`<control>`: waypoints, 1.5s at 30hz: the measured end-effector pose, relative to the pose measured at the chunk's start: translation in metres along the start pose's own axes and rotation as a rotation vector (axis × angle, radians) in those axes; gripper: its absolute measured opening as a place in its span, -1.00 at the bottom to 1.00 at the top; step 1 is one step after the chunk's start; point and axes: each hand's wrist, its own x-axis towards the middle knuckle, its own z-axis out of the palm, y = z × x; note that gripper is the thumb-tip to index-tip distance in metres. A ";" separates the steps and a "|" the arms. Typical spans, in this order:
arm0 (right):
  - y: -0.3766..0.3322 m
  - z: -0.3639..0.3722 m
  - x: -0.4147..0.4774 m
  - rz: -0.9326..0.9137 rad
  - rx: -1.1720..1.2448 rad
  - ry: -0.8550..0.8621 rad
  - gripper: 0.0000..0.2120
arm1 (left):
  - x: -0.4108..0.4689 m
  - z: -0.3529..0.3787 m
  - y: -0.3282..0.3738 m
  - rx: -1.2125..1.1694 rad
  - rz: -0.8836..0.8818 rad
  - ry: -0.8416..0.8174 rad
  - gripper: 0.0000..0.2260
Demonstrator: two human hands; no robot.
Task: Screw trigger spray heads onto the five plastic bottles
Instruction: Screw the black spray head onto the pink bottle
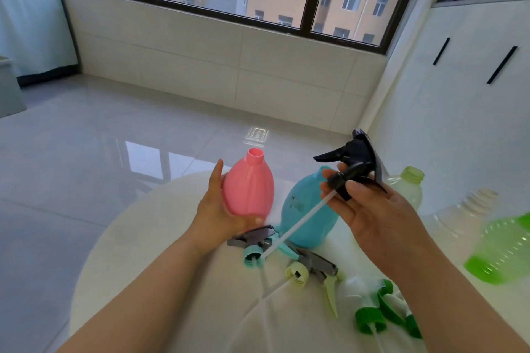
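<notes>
The left hand grips the pink bottle upright above the desk, mouth open, while the right hand, just right of it, pinches the black head, probably to feed its tube in.

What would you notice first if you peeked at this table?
The pink bottle stands out first, held up mid-picture in the left hand, its neck open. Just right of it, the right hand holds a black spray head with a long white tube, in front of a blue bottle.
</notes>
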 end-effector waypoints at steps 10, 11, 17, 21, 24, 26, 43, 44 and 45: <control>-0.015 -0.002 0.004 -0.109 0.044 0.038 -0.80 | 0.008 0.007 0.008 -0.054 -0.010 0.129 -0.04; -0.019 -0.002 0.005 -0.134 0.062 0.041 -0.79 | 0.003 0.001 0.010 -0.055 0.012 0.138 -0.08; -0.054 0.003 -0.004 -0.284 0.202 0.091 -0.67 | -0.051 -0.033 0.038 0.021 0.077 -0.008 -0.21; -0.068 0.013 -0.018 -0.325 0.225 0.083 -0.81 | -0.094 -0.043 0.055 0.100 0.087 -0.024 -0.16; -0.065 0.018 -0.029 -0.301 0.131 0.072 -0.82 | -0.118 -0.040 0.061 0.117 0.084 -0.030 -0.16; -0.058 0.021 -0.036 -0.272 0.070 0.069 -0.81 | -0.128 -0.036 0.062 0.109 0.068 -0.044 -0.16; 0.025 0.042 -0.040 -0.074 -0.406 -0.103 -0.78 | -0.124 -0.029 0.045 0.138 0.040 -0.059 -0.21; 0.028 0.043 -0.040 -0.065 -0.400 -0.109 -0.78 | -0.124 -0.029 0.043 0.140 0.036 -0.062 -0.21; 0.029 0.044 -0.039 -0.058 -0.395 -0.116 -0.77 | -0.124 -0.030 0.041 0.139 0.031 -0.063 -0.21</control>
